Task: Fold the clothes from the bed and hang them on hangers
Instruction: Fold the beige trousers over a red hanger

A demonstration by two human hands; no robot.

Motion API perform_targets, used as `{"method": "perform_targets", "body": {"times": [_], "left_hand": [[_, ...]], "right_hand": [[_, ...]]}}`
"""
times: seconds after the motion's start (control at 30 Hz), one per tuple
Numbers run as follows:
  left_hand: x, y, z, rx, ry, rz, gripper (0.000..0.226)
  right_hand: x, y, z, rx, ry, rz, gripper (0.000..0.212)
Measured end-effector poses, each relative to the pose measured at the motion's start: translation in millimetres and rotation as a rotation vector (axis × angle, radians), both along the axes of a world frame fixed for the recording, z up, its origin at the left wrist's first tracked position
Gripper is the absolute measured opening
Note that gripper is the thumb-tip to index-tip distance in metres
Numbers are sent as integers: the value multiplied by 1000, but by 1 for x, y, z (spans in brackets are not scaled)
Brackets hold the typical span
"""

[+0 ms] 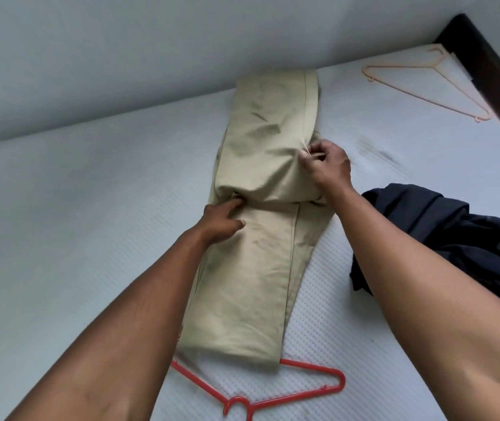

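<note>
White quilted bed [60, 238] is spreading out across the whole room in front of me, with a person leaning over it on two bare arms. Nearest to me, a red hanger [312, 387] is lying flat on the mattress, its bar slipping under the near end of a pair of beige trousers [251, 284]. The trousers are lying lengthwise down the middle of the bed, the far half doubled back so that a rounded fold is running across them about halfway up.

The left hand [221, 223] is pushing its fingers into that fold at the left edge, thumb lying on the cloth; whether its grip is taking any fabric I cannot tell. The right hand [330, 165], a little farther on, is closing its grip in a tight pinch on a ridge of the trousers at their right edge.

Off to the right, a heap of dark navy clothes [455, 238] is sitting crumpled, apart from the trousers. Farther back, a pale peach hanger [419, 86] is lying near a dark wooden bedpost [491, 71], and a plain grey wall [121, 56] is rising behind.
</note>
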State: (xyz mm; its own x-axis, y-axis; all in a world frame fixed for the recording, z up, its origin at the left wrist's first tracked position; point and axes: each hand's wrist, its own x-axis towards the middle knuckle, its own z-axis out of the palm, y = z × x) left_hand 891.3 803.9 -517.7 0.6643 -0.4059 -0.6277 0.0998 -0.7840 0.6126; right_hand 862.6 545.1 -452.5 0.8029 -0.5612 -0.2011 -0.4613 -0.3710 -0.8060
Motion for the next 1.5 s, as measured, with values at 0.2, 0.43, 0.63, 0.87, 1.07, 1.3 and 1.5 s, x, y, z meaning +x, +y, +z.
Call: {"method": "perform_targets", "body": {"times": [0.2,0.43,0.63,0.87,1.07,1.3,1.5], "left_hand": [[-11,0,10,100,-48,-110,69],[-38,-9,4,395,-530,-602,77],[-27,-16,-3,321,-507,-520,80],[-48,10,21,320,-176,-372,78],[-96,71,20,54,-618,128,18],[-77,51,48,-176,-404,379,45],[-101,71,41,-103,-262,300,75]], "right_hand": [[-75,4,9,621,94,623,12],[-69,16,-18,609,311,115,55],[-41,44,5,737,159,113,32],[-111,40,-5,484,467,527,37],[-133,64,-30,476,197,-43,22],[-170,85,-41,228,189,-40,15],[-196,94,-39,310,210,15,11]]}}
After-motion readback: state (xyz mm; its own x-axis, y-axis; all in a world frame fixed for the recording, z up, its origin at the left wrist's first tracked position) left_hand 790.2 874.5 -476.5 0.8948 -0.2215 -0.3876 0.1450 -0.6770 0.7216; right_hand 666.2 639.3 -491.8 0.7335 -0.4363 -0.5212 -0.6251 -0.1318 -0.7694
